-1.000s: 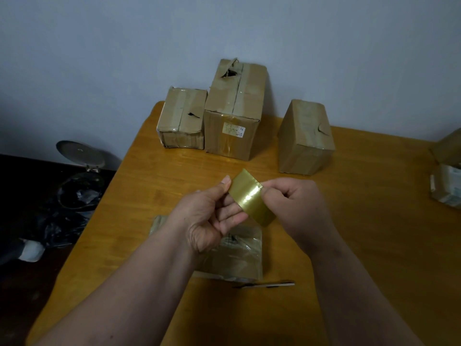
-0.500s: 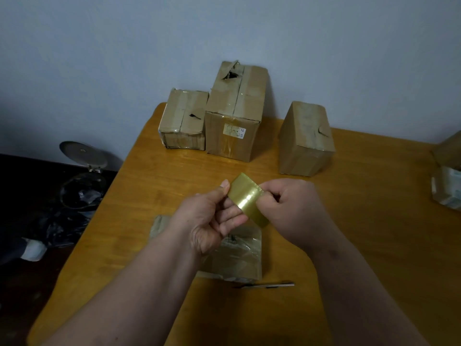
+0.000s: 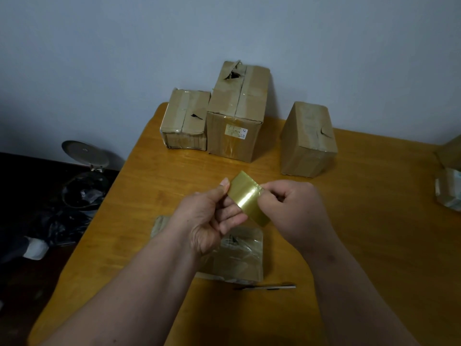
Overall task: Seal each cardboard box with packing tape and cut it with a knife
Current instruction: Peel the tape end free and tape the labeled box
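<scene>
Little had moved since the earlier frames: both hands had kept the same pose, and the tape had only tilted slightly as the right hand worked along it.

The left hand (image 3: 212, 221) held the tape (image 3: 248, 197) between its thumb and curled fingers, above the tabletop (image 3: 374, 245) and near its middle. The right hand (image 3: 295, 211) was curled against the tape's right edge, thumb and forefinger pinching there; whether they gripped a loose end or only the roll's surface could not be told, as the fingers hid it. The tape showed as a glossy yellow-gold band, tilted from upper left to lower right.

Directly beneath the hands lay a low box (image 3: 237, 255) wrapped in clear film, flat on the tabletop and partly hidden by the left forearm. Just in front of it, nearer the person, lay the knife (image 3: 265, 287), thin and dark with a metallic stretch, lengthwise left to right, apart from both hands.

Along the far edge stood three more boxes: a small box (image 3: 184, 121), touching a tall box (image 3: 237, 116) with a torn top and a pale label, and, well apart to the right, a third box (image 3: 309, 141). At the right border another carton (image 3: 449, 186) was cut off by the frame.

On the floor to the left stood a bin (image 3: 84, 181) with its lid raised, dark bags beside it.
</scene>
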Demonstrator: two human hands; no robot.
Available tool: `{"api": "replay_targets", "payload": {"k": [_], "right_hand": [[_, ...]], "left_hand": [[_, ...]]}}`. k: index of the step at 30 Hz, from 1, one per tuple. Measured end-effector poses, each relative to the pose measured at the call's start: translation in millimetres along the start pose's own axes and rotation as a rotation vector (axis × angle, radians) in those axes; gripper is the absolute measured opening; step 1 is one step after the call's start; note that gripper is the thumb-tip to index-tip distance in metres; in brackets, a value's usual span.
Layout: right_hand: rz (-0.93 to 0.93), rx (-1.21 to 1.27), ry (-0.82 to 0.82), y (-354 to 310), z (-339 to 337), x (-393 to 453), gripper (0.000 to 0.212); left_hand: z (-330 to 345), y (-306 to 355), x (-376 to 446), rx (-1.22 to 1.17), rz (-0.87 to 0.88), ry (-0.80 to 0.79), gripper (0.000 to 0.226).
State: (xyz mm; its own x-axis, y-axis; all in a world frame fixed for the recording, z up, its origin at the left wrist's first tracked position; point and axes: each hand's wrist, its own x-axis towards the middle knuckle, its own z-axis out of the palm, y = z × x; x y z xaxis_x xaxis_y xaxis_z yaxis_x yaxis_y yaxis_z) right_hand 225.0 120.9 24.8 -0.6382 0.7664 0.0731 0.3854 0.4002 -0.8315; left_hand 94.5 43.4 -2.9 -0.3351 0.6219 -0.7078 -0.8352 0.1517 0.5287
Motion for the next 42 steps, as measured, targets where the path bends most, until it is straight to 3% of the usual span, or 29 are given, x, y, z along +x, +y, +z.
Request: {"api": "replay_targets", "payload": {"k": [6,9,11,17,21,34,36,38,42], "right_hand": [[-0.018,-0.016,-0.012,3,0,2,0.032],[0.059,0.007,-0.017,8,3,3,0.029],[0.123,0.074,0.010,11,5,2,0.043],[0.181,0.318,-0.013,10,-1,4,0.032],[0.120,0.243,0.023,7,4,2,0.022],[0.130,0.137,0.028,5,10,4,0.042],[0.178,0.146,0.038,8,11,3,0.035],[0.172,0.220,-0.007,10,9,1,0.028],[0.111,0.397,-0.203,20,-5,3,0.034]], "left_hand": [[0,-2,1,-0.031,-0.020,0.011,0.021],[1,-3,1,-0.051,-0.015,0.020,0.021],[2,-2,2,-0.052,-0.009,0.028,0.020],[4,4,-2,-0.088,-0.069,0.014,0.021],[5,2,-2,-0.081,-0.083,0.003,0.023],[6,-5,-1,-0.047,0.017,0.036,0.020],[6,-3,-2,-0.049,0.016,0.039,0.020],[6,0,-4,-0.061,-0.002,0.039,0.019],[5,9,-9,-0.124,-0.091,0.005,0.019]]}}
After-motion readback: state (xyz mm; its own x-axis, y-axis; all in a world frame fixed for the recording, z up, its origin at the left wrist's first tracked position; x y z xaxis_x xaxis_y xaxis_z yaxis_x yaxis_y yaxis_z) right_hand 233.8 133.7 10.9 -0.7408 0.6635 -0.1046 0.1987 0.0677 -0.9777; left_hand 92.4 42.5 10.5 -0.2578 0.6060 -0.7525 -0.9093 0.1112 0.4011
